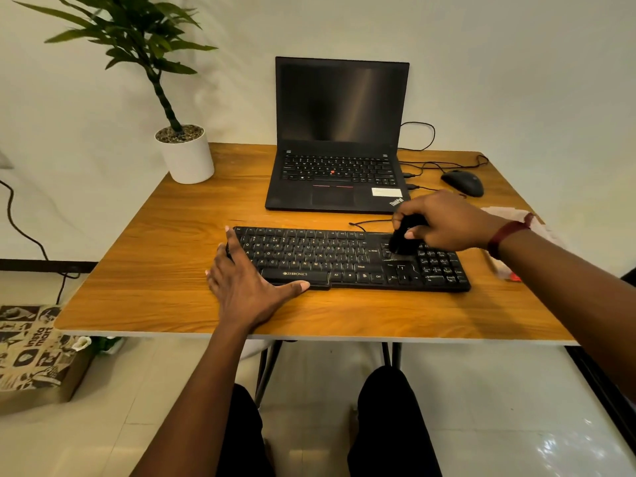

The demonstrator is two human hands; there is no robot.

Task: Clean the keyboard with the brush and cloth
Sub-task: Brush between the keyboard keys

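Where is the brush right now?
In the head view, the black brush is gripped in the right hand, touching the right part of the Zebronics keyboard above the arrow keys, near the ThinkPad laptop.

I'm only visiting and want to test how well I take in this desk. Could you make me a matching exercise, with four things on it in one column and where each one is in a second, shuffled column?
Things
1. brush
2. mouse
3. plant pot
4. laptop

Places
A. far left corner of the table
B. straight behind the keyboard, lid open
C. gripped in the right hand, over the keyboard's right part
D. far right of the table, beside the laptop

Pairs: 1-C, 2-D, 3-A, 4-B
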